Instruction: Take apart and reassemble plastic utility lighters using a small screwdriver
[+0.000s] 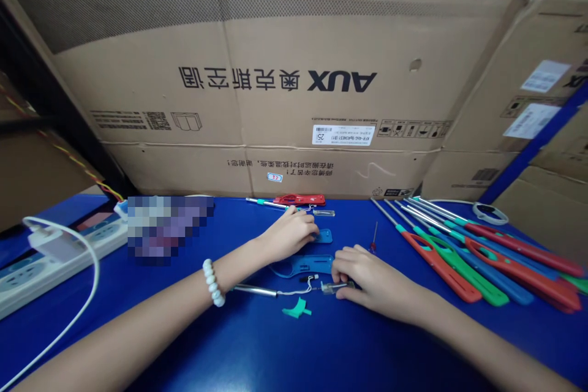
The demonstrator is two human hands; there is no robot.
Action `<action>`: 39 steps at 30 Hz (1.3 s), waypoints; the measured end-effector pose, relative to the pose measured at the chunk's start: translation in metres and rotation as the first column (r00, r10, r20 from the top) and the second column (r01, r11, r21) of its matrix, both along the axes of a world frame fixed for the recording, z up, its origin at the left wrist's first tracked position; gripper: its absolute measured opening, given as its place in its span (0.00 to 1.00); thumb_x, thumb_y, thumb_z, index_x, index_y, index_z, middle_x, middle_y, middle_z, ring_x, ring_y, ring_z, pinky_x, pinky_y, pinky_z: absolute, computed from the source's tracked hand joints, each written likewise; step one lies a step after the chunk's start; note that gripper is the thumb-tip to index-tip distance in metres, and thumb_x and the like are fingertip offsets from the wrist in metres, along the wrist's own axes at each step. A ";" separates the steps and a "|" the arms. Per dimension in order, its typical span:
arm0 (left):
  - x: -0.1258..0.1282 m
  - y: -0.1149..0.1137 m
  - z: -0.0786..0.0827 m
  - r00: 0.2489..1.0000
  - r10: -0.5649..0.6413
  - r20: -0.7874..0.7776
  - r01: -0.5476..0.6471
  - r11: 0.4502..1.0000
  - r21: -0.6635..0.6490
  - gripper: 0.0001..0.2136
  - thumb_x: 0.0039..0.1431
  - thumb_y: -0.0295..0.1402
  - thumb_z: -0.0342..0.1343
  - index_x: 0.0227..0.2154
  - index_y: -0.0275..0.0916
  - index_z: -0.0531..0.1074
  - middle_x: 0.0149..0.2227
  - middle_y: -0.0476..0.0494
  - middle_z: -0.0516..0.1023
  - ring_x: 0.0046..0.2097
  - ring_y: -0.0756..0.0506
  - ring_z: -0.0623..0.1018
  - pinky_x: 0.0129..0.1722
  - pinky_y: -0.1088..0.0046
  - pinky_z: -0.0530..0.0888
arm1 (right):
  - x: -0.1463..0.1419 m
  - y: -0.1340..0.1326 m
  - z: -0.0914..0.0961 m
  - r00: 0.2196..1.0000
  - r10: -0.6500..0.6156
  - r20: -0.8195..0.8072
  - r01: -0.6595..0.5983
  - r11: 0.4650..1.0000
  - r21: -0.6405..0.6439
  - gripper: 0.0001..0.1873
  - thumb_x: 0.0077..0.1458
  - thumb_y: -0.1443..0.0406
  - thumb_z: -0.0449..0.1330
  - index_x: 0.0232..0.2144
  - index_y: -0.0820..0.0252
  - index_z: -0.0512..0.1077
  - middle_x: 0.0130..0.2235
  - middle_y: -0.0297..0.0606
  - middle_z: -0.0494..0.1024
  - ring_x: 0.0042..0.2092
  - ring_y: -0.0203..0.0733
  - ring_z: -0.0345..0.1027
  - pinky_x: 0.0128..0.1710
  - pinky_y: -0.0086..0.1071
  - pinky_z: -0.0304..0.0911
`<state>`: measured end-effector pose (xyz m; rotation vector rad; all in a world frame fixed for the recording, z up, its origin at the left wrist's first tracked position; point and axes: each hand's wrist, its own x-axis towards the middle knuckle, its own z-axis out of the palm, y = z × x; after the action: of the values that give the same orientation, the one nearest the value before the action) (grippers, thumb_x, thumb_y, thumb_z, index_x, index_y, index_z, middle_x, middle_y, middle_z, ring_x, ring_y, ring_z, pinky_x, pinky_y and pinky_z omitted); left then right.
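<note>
My left hand [289, 234], with a beaded bracelet [212, 283] on its wrist, has its fingers curled over one end of a blue lighter casing half [325, 236]; the fingertips are partly hidden. Below it lies another blue casing half [298, 266], its inside facing up. My right hand [367, 275] pinches a small clear fuel tank [327, 288] beside that half. White wires [296, 291] run from near the tank towards a metal lighter tube [255, 290] on the table. A green trigger piece [298, 308] lies just in front.
A red lighter casing [299, 199] with loose inner parts lies behind my left hand. A screwdriver [373, 242] is beyond my right hand. Several long-necked lighters [459, 257] lie at right near a white ring-shaped object [490, 214]. A power strip [59, 260] stands left; cardboard [275, 30] walls the back.
</note>
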<state>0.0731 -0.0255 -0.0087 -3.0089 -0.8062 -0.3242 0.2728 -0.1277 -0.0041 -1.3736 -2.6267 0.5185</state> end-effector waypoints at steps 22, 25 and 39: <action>0.005 -0.003 0.000 0.944 0.017 0.331 0.065 0.969 -0.237 0.07 0.61 0.20 0.47 0.30 0.37 0.66 0.32 0.47 0.71 0.36 0.46 0.70 0.40 0.70 0.65 | 0.002 -0.002 0.004 1.000 0.018 -0.015 -0.017 0.998 0.061 0.06 0.57 0.69 0.59 0.31 0.58 0.64 0.35 0.35 0.71 0.38 0.42 0.65 0.47 0.41 0.58; -0.004 -0.021 0.007 0.863 0.120 0.491 0.067 0.935 -0.348 0.05 0.63 0.26 0.48 0.31 0.37 0.65 0.32 0.48 0.71 0.34 0.48 0.71 0.38 0.72 0.68 | 0.005 -0.002 0.010 0.996 -0.040 -0.085 0.046 0.996 0.072 0.04 0.58 0.68 0.58 0.32 0.58 0.65 0.34 0.35 0.71 0.37 0.41 0.65 0.40 0.35 0.61; -0.018 -0.092 -0.018 0.577 0.565 0.590 0.260 0.558 -0.788 0.11 0.56 0.38 0.59 0.28 0.35 0.71 0.27 0.48 0.72 0.29 0.50 0.70 0.31 0.75 0.67 | -0.018 -0.018 -0.009 0.813 -0.113 -0.571 0.126 0.992 -0.017 0.02 0.62 0.68 0.50 0.37 0.56 0.62 0.34 0.32 0.68 0.34 0.37 0.62 0.35 0.29 0.61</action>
<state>0.0553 -0.1179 -0.0269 -3.3702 -1.7460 -1.9978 0.2545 -0.1455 -0.0133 -1.1359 -2.0385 0.7460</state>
